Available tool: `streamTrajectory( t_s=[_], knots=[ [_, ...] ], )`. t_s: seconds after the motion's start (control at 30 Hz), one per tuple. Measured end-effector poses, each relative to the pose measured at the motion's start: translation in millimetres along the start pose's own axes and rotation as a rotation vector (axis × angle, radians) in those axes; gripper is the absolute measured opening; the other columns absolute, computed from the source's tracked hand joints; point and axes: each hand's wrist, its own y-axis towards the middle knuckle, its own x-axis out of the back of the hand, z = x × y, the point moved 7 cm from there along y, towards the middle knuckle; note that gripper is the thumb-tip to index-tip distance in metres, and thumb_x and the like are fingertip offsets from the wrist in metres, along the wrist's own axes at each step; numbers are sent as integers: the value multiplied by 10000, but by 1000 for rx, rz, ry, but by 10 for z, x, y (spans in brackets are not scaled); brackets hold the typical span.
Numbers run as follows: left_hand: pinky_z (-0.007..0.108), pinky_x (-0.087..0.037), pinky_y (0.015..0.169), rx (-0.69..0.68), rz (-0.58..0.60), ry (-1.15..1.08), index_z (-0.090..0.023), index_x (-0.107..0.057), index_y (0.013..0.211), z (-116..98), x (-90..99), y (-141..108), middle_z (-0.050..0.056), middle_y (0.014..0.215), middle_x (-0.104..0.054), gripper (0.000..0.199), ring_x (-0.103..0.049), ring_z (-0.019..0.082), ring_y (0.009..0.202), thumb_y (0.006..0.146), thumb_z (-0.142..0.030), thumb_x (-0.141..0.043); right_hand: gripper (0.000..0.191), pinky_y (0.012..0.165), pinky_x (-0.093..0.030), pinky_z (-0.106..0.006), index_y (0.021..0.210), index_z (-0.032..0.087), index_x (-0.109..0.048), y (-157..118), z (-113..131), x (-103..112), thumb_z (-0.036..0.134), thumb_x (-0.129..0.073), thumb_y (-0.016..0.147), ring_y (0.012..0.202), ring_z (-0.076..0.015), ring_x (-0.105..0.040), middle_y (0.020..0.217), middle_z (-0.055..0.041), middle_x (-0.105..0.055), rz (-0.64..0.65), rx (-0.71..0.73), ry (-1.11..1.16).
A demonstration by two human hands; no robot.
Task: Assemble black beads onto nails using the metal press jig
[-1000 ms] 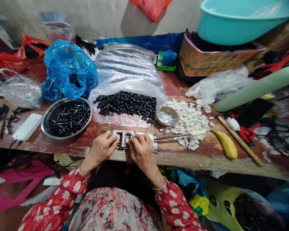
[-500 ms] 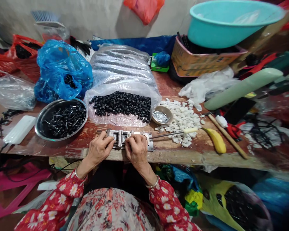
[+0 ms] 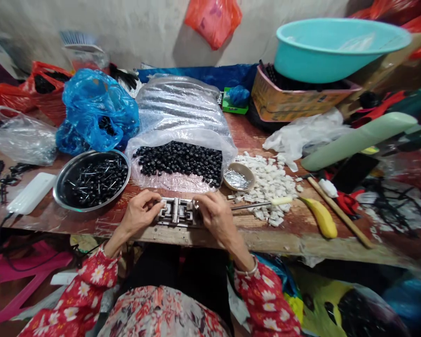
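A small metal jig with rails and a crossbar lies at the table's front edge, between my two hands. My left hand is closed at its left end, thumb and forefinger pinched together; what is between them is too small to tell. At the right end my right hand has its fingers bent together over the jig, hiding that end. Something shiny shows at those fingertips, but I cannot make it out. A thin rod with a pale handle extends to the right of the jig.
Behind the jig, black round parts spill from a clear sack. A steel bowl of black parts with pins stands left. To the right are a small bowl of metal pins, white pieces, a banana and a hammer.
My right hand has moved right, from the jig's middle to its right end, uncovering more of the jig. My left hand has shifted slightly left. The whole view has tilted up a little.
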Motion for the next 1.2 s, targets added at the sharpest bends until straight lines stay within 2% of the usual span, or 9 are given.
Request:
streamTrajectory(
  t_s=[0.1,0.2,0.33,0.47,0.63,0.73,0.8,0.97,1.2],
  knots=[
    [272,-461,703,-6,-116,163,-212,-733,962,82,78,277,21,867,-690,168,-611,154,750,975,-345,-631,322,828,-442,-372,1159,207,-742,346,-323,40,137,-450,1044,1001,-272,-563,1091,-116,-691,51,-67,-284],
    [294,-459,736,56,-127,416,-208,-745,1045,235,15,590,54,941,-725,179,-649,196,832,967,-316,-626,312,742,-383,-381,1121,203,-755,656,-564,-64,111,-476,1018,974,-291,-535,1087,-140,-673,188,-109,-484],
    [309,-445,719,120,-42,598,-204,-752,1088,394,-158,891,96,1078,-736,202,-680,237,933,967,-268,-603,302,692,-339,-381,1013,200,-752,826,-670,-224,107,-465,1022,975,-292,-530,1088,-152,-662,295,-116,-550],
    [316,-451,730,109,-30,597,-182,-750,1028,434,-218,967,102,1071,-729,183,-677,239,922,958,-230,-588,253,736,-381,-365,1016,192,-730,776,-677,-241,145,-482,1028,996,-278,-553,1107,-143,-659,233,-137,-470],
    [276,-475,730,-2,-107,271,-177,-729,949,289,-87,763,40,934,-728,110,-627,166,788,879,-181,-644,140,816,-449,-329,987,205,-675,550,-566,-95,199,-535,1005,890,-220,-606,975,-71,-673,50,-132,-64],
    [248,-458,639,-47,-90,75,-183,-744,1033,86,-29,526,14,923,-719,168,-567,119,666,894,-191,-650,98,793,-466,-320,945,224,-639,373,-335,-29,237,-572,1014,829,-202,-615,925,-42,-681,3,-60,190],
    [253,-490,664,-102,-49,-4,-187,-751,1088,-83,-39,363,31,966,-731,196,-618,127,722,931,-187,-633,97,784,-466,-320,938,227,-634,261,-161,-26,243,-591,1023,820,-200,-615,910,-36,-684,-2,-22,260],
    [318,-564,909,-236,19,-14,-201,-748,1092,-273,-138,51,61,1055,-764,172,-716,188,995,975,-167,-627,99,809,-451,-362,957,217,-641,66,107,-143,245,-594,1040,896,-246,-587,932,-67,-683,-5,33,123],
    [311,-565,909,-223,-69,113,-207,-752,1069,-145,-151,-78,74,1120,-682,133,-699,196,1045,970,-216,-664,134,798,-425,-363,931,221,-645,36,113,-220,239,-583,1049,888,-248,-547,912,-61,-663,-29,11,-38]
  ],
)
